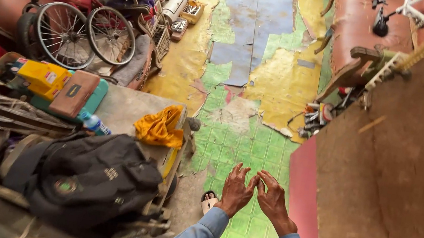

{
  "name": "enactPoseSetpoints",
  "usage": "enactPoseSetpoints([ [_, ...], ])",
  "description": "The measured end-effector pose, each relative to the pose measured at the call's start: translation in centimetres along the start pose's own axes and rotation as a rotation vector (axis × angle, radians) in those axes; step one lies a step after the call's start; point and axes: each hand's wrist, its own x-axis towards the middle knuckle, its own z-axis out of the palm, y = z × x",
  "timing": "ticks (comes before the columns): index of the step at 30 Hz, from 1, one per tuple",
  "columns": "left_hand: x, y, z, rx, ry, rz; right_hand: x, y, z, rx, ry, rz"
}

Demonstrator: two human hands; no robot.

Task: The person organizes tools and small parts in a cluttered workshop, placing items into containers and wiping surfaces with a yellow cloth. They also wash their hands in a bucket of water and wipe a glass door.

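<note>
My left hand (235, 191) and my right hand (271, 198) hang side by side in front of me, low in the middle of the head view, above a worn green tiled floor (252, 147). The fingers of both are spread and slightly curled, and the fingertips of the two hands touch or nearly touch. Neither hand holds anything. Blue sleeves cover both forearms. One sandalled foot (208, 200) shows just left of my left wrist.
To the left stands a low table (125, 107) with a black backpack (87, 179), a yellow cloth (160, 126), a plastic bottle (94, 123) and boxes. A small red bicycle (78, 28) is behind it. A large brown board (405, 162) fills the right side.
</note>
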Motion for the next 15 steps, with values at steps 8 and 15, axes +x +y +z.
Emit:
enactPoseSetpoints([
  [8,14.8,-2.2,0.6,-0.035,-0.014,-0.079,14.0,3.6,1.4,-0.138,-0.035,0.073],
  [15,25.5,-6.7,-5.8,0.058,0.097,-0.188,25.1,1.1,5.5,-0.089,-0.102,0.090],
])
